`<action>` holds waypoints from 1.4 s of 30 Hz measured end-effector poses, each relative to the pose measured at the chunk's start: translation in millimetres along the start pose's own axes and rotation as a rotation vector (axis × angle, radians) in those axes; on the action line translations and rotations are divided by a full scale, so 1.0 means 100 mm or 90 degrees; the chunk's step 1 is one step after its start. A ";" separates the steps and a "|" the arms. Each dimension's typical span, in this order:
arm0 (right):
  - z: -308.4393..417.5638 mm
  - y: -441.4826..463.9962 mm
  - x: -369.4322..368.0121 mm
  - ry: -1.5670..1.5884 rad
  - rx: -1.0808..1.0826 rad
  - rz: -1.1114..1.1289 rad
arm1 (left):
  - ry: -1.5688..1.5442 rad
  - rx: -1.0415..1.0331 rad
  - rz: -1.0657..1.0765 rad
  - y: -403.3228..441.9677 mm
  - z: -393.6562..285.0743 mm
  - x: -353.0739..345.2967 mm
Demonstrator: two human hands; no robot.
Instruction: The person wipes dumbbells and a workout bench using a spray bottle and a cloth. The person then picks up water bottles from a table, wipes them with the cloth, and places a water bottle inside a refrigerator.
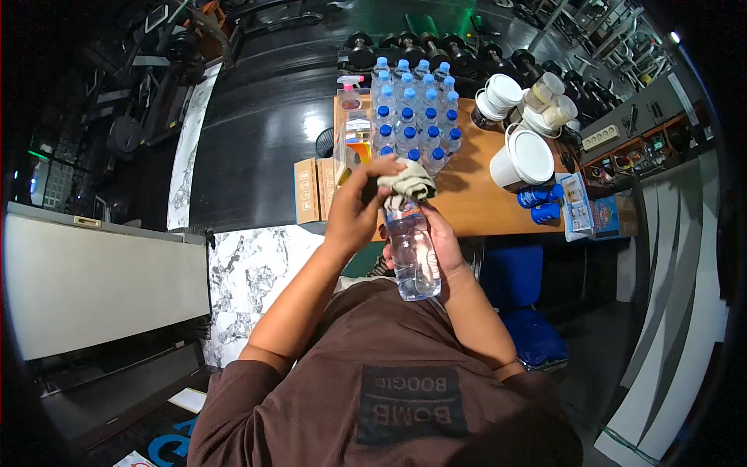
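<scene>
Fingers of the left hand (359, 204) are bent onto a pale, crumpled cloth (410, 184), their tips pressed against its folds; whether the thumb pinches it from below, I cannot tell. The cloth covers the top of a clear bottle (415, 261), so its cap is hidden. The right hand (446, 241) has its fingers curled around that same bottle, fingertips showing at its far side. The bottle is tilted, base toward the person's brown shirt (389, 335), and is held on the near side of the bottle cluster (419, 113), a block of clear bottles with blue caps standing in rows on the wooden desk (467, 218).

To the left of the cluster is a spray bottle (350, 97) with a pink and white head; nearer and to the left are cardboard boxes (313, 191). Right of the cluster stands a lidded white bucket (523, 159), with blue cans (541, 202) just beside it. Dumbbells (459, 56) lie beyond the cluster, and a blue chair (512, 284) is on its nearer right side.
</scene>
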State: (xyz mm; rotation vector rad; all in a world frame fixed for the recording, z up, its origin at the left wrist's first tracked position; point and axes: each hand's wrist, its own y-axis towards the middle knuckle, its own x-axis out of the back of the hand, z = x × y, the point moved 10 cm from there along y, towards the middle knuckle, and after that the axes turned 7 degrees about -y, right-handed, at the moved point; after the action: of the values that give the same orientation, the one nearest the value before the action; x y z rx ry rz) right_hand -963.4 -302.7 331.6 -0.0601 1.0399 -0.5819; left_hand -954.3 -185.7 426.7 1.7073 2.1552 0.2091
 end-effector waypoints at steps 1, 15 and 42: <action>0.00 -0.03 0.02 0.020 -0.006 0.000 | 0.008 0.002 0.030 -0.06 -0.04 -0.04; 0.04 0.02 0.18 -0.016 0.020 -0.026 | 0.038 0.012 0.049 0.08 0.04 -0.03; 0.11 0.07 0.29 0.153 -0.009 -0.057 | -0.022 0.008 0.219 -0.26 -0.16 -0.36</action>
State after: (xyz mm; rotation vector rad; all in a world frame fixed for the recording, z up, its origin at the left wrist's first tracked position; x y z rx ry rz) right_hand -940.6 -312.6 312.0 -0.0504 1.2790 -0.6749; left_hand -977.5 -224.8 439.3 2.0643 1.8288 0.2551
